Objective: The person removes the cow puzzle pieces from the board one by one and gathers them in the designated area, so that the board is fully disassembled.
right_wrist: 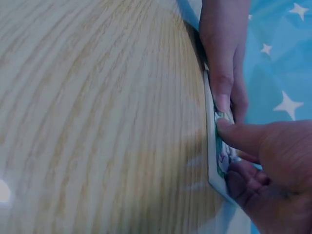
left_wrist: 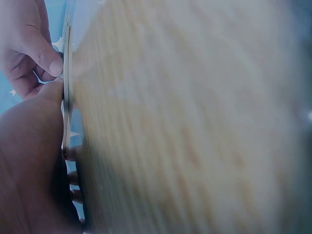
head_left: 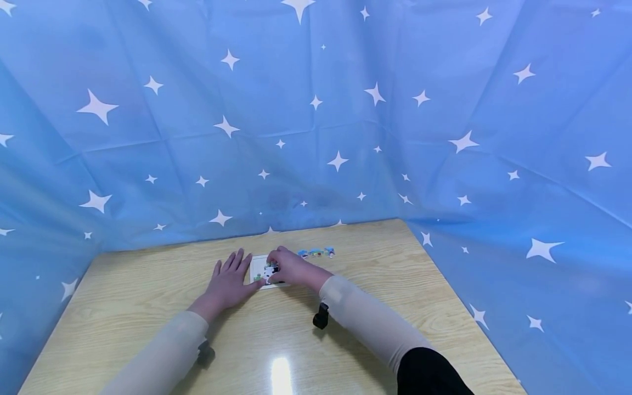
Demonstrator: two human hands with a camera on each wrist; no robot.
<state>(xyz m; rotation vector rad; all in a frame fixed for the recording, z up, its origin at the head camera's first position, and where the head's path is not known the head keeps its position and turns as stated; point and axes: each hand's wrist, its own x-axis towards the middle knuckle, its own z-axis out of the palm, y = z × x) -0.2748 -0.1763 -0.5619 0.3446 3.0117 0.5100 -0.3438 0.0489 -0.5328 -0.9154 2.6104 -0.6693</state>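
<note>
White-bordered puzzle board [head_left: 254,266] lies flat toward the far side of the table [head_left: 242,340], between the two hands. Black-and-white piece [head_left: 269,270] sits within the border, with some green printing [head_left: 257,277] to its left. Right hand [head_left: 292,267]: narrow, thumb and bent fingers about the black-and-white piece from opposite sides; whether the piece is lifted or seated, cannot tell. Left hand [head_left: 229,285]: wide, fingers spread beside the board's left edge, thumb extended onto the board, its tip near the right thumb (right wrist view). Loose blue-toned pieces [head_left: 316,253] lie in a row just right of the board, beyond the right wrist. Pale sleeves [head_left: 367,315] on both forearms; black clip-like device [head_left: 321,316] under the right one. Blue cloth [head_left: 316,126] with white stars hangs behind.
</note>
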